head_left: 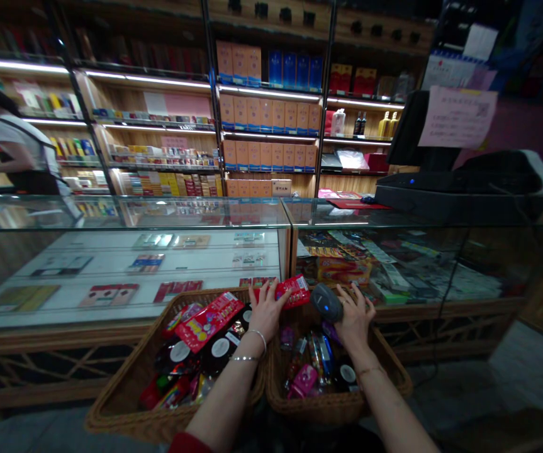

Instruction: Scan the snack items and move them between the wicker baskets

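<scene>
My left hand (267, 311), with a silver bangle at the wrist, grips a small red packet (296, 291) above the inner rims of two wicker baskets. In my right hand (355, 319) is a dark handheld barcode scanner (326, 303) with a blue light, its head close to the packet. The left basket (124, 380) holds a larger red packet (211, 321), black round containers (177, 353) with white labels and other colourful packets. Inside the right basket (391, 358) are a pink pack (303, 380), tube-like packages and another black round container (347, 372).
A glass display counter (195, 217) with flat packs inside stands ahead. On its right end sit a monitor (406, 129) with a pink paper and a dark machine. Behind are lit shelves of boxes (271, 113). A person (26, 148) stands behind the counter at left.
</scene>
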The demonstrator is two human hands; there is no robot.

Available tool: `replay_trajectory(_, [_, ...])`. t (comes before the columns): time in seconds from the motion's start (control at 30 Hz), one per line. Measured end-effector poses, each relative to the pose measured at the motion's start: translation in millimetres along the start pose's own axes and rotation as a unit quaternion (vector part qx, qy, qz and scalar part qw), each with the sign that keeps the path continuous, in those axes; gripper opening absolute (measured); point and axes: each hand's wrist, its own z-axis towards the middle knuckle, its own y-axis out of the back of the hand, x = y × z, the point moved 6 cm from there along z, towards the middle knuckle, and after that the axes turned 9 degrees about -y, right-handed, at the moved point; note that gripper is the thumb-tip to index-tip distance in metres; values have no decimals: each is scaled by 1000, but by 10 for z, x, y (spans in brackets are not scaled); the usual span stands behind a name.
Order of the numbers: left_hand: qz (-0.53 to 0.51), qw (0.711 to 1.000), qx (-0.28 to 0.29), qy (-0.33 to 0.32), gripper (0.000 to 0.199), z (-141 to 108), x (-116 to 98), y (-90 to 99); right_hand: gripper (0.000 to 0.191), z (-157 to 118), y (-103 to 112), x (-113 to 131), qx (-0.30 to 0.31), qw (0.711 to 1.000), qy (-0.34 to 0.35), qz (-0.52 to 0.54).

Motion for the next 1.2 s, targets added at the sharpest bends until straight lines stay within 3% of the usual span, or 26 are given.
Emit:
replay_trajectory(0.17, [-23, 999, -4, 30, 66, 11, 9, 101, 24, 19, 6, -9, -8, 1000, 1, -2])
replay_trajectory(0.47, [-41, 998, -21, 50, 69, 20, 44, 199, 31, 113, 131, 183, 43, 999, -12, 4])
replay_trajectory(0.7, [-40, 996, -6, 75, 69, -5, 134, 414, 28, 195, 123, 242, 65, 998, -13, 14])
replay_trajectory(1.2, [11, 989, -7, 148, 63, -666, 618, 757, 33, 116, 65, 608, 66, 997, -1, 27])
